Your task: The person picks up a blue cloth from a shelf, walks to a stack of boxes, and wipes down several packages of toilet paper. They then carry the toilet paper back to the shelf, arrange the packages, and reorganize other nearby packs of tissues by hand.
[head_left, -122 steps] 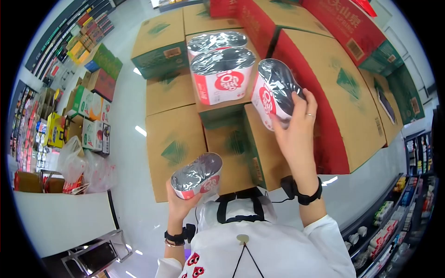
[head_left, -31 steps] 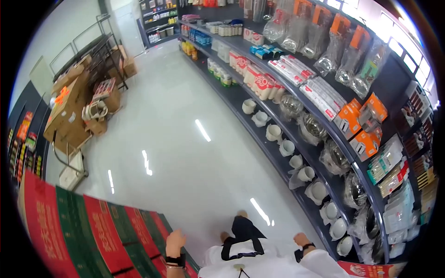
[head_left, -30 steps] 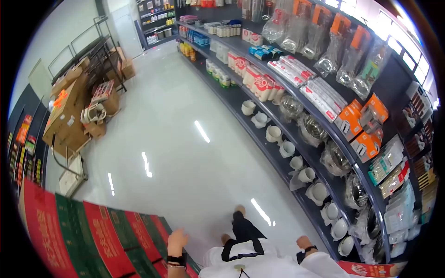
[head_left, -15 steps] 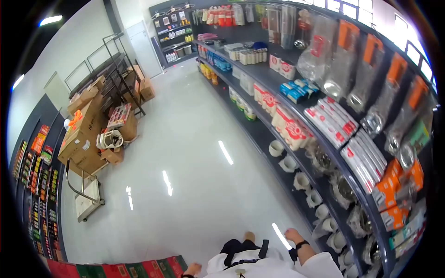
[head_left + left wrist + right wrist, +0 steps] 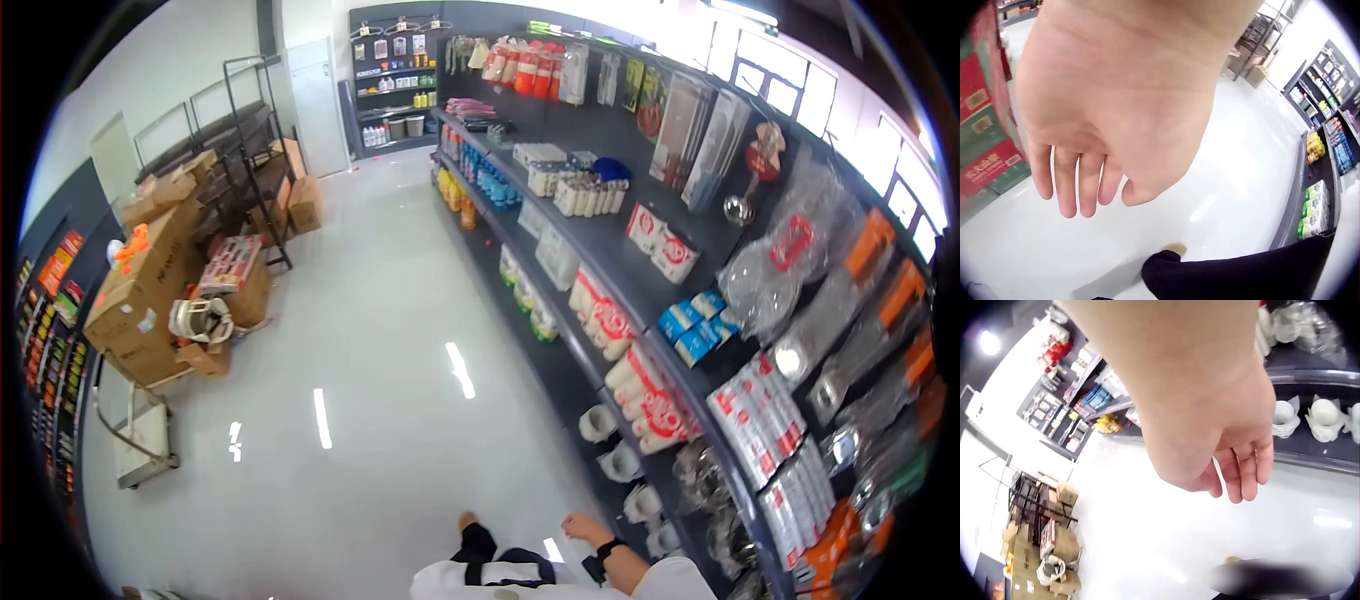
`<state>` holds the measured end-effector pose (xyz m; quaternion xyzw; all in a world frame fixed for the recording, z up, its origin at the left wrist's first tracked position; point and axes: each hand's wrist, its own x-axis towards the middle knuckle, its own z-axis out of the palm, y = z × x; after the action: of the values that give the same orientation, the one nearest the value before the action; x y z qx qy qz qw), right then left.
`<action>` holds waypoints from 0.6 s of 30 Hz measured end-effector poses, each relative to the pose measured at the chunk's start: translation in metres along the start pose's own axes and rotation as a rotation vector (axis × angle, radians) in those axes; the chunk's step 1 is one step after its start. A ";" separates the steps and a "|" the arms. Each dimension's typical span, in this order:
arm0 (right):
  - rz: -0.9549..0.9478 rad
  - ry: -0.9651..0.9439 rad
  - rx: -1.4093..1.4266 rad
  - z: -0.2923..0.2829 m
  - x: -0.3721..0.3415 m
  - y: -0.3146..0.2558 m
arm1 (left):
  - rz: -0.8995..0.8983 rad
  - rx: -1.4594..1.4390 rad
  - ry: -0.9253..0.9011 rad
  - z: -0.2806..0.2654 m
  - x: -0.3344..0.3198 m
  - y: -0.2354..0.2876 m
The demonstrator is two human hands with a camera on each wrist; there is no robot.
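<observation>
My left hand (image 5: 1113,112) hangs with loose, slightly bent fingers in the left wrist view, holding nothing. It is outside the head view. Low in the head view, my right hand (image 5: 583,526) swings over the floor beside the lower shelves. The right wrist view shows this right hand (image 5: 1222,437) empty too, its fingers loosely bent. White bowls (image 5: 1324,414) in clear wrap stand on the bottom shelf behind it. Above them in the head view are red-and-white packs of paper rolls (image 5: 650,400).
A long dark shelf unit (image 5: 655,335) runs along the right. Cardboard boxes (image 5: 150,290), a flat trolley (image 5: 145,445) and a metal-framed ladder (image 5: 262,160) stand on the left. Red-and-green cartons (image 5: 991,150) flank the left hand. Pale floor (image 5: 390,320) stretches ahead between both sides.
Earliest, each hand held a wrapped red-and-white pack over cartons; now both are empty. Since then the person has turned and moved forward along the shelves, and the red-and-green cartons have nearly left the head view.
</observation>
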<state>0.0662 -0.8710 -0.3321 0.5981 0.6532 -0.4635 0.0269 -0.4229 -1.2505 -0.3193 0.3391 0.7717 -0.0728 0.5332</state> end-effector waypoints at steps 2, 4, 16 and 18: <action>0.128 0.031 0.158 -0.025 -0.004 -0.006 | 0.157 0.567 0.098 -0.059 0.066 0.048; 0.243 0.051 0.281 -0.026 -0.022 -0.001 | 0.458 0.469 0.084 -0.127 0.126 0.113; 0.804 -0.151 0.524 -0.112 0.067 0.051 | 0.621 -0.071 0.455 -0.399 0.262 0.413; 0.146 -0.253 0.066 -0.109 0.138 0.088 | 0.496 0.068 0.373 -0.392 0.297 0.385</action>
<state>0.1550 -0.7096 -0.4020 0.5815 0.5838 -0.5531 0.1231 -0.5544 -0.6398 -0.3178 0.5419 0.7471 0.0972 0.3724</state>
